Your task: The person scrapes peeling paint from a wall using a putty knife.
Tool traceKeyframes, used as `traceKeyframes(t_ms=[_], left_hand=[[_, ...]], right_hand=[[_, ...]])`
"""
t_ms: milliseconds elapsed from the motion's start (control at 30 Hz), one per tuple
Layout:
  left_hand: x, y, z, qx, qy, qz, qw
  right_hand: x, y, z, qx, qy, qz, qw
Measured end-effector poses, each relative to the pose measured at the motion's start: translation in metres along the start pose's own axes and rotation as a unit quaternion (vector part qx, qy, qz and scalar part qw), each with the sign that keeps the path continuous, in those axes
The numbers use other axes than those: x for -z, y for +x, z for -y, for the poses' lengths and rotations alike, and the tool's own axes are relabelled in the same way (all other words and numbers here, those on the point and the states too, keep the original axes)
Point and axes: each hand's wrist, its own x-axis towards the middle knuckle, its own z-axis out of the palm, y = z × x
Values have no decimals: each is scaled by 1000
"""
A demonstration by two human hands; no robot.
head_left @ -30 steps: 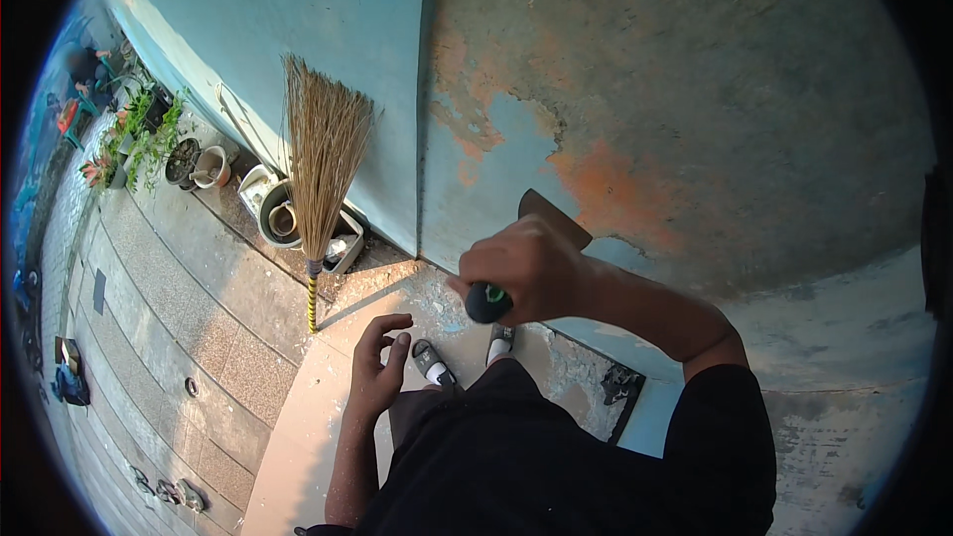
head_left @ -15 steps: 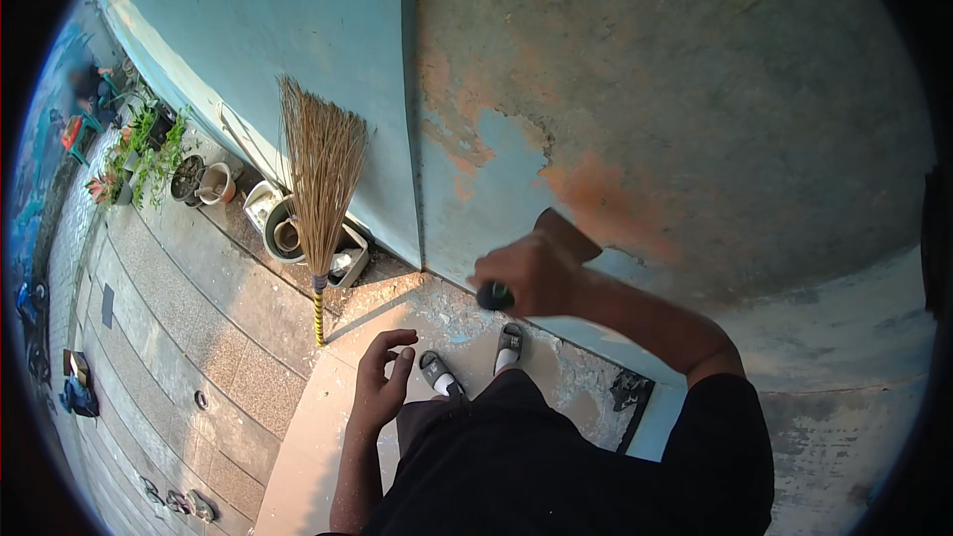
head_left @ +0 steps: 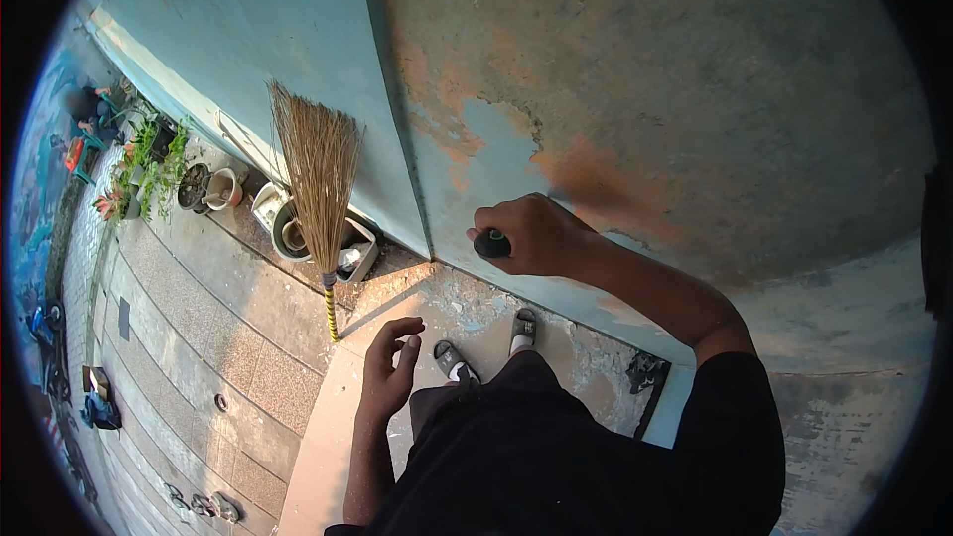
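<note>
Right grip (head_left: pixel 536 230) around black handle (head_left: pixel 491 243) by patchy wall (head_left: pixel 675 89) — left grip (head_left: pixel 390 367) half-curled

The head's fisheye camera (left of 2) looks steeply down, close above the shirt (head_left: pixel 566 467), toward wall (head_left: pixel 695 89) and floor (head_left: pixel 263 377).

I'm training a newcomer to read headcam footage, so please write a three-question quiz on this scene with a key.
1. Which hand grips the dark tool handle?
2. True or false: the stick broom stands with its bristles pointing up.
3. What is the person wearing on their feet?
A) Rubber boots
B) Dark slide sandals with white socks
C) Nothing

Key:
1. The right hand; the left hand appears empty.
2. True.
3. B.
</note>
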Motion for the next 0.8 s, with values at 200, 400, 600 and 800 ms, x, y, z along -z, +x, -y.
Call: traceKeyframes(t_ms=[200,400,600,800], left_hand=[[0,1,4,14,-19,10,1000],[-2,1,-1,16,7,29,999],[-1,-5,0,-1,4,34,999],[5,-14,4,9,5,26,1000]], right_hand=[[-1,0,62,162,31,22,986],[-20,-1,29,85,8,56,995],[-2,4,15,68,-16,12,997],[-8,7,47,125,14,33,992]])
